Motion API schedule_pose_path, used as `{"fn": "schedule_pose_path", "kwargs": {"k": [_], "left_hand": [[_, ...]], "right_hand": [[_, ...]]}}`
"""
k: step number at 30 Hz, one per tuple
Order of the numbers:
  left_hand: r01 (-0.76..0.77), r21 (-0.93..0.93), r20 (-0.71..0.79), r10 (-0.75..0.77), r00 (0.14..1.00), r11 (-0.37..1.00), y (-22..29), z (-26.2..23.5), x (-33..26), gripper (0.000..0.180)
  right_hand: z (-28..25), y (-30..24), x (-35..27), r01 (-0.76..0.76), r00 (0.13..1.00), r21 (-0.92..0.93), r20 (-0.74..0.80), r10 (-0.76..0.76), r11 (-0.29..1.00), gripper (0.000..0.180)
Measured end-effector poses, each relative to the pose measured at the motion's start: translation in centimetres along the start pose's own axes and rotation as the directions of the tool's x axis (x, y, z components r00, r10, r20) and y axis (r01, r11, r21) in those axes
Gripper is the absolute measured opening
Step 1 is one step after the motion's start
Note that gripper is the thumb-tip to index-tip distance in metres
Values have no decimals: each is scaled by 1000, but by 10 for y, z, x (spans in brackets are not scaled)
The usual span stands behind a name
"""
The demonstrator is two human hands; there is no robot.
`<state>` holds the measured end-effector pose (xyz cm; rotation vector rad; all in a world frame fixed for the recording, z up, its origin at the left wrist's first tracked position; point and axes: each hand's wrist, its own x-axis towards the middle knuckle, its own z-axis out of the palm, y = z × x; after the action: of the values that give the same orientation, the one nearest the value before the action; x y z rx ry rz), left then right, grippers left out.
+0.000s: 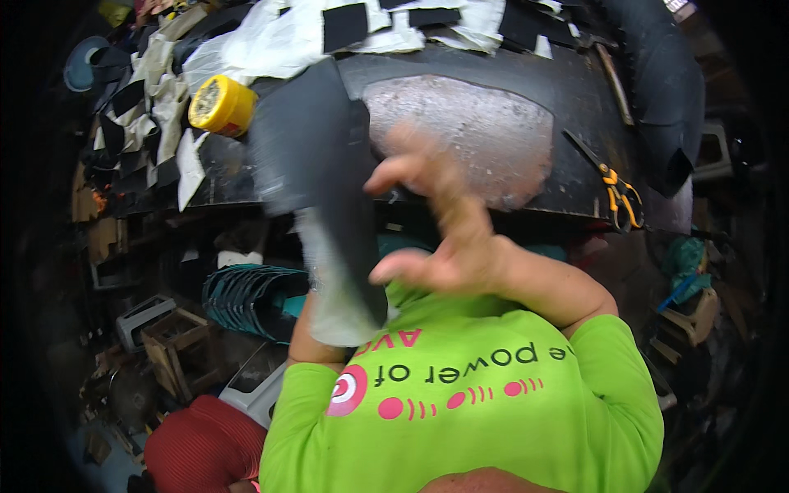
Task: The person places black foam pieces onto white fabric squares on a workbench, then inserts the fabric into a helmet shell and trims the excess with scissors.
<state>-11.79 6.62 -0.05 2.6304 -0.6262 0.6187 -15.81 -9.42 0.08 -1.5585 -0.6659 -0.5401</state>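
Observation:
A long black piece of sheet material (316, 140) with a whitish lower part (333, 287) stretches from over the table's near edge down toward my chest, blurred by motion. My left forearm (306, 333) runs up behind this piece, which hides the left hand and its fingers. Just to the right, my right hand (448, 222) is smeared by motion but plainly open, thumb and fingers spread apart. It appears to hold nothing, and its fingertips are close to the black piece's right edge. Beyond it lies a worn, greyish rounded slab (468, 135) on the dark table (567, 99).
Orange-handled scissors (620, 193) and a hammer (615, 82) lie at the table's right. A yellow tub (222, 107) stands on the left, near white and black scraps (275, 37). Below left are a stack of dark curved pieces (251, 300) and a wooden stool (185, 349).

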Motion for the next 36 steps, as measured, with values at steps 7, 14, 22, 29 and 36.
{"fn": "schedule_pose_path", "kwargs": {"k": [7,14,22,29,36], "left_hand": [[-236,-240,259,296,919,942,22,52,41,29],[-329,-113,384,347,856,937,13,61,63,16],[-182,-551,291,391,873,815,11,47,75,20],[-84,-965,40,453,890,249,-9,-10,69,22],[41,-880,203,298,933,473,3,0,60,18]], "right_hand": [[-96,6,-11,-510,842,-225,-325,430,830,81],[-89,16,-33,-236,970,-497,-176,169,835,76],[-99,29,-24,-313,940,-512,-287,185,800,82],[-109,27,-27,-409,896,-426,-355,267,807,80],[-90,-32,-32,-332,943,-171,-48,329,928,110]]}}
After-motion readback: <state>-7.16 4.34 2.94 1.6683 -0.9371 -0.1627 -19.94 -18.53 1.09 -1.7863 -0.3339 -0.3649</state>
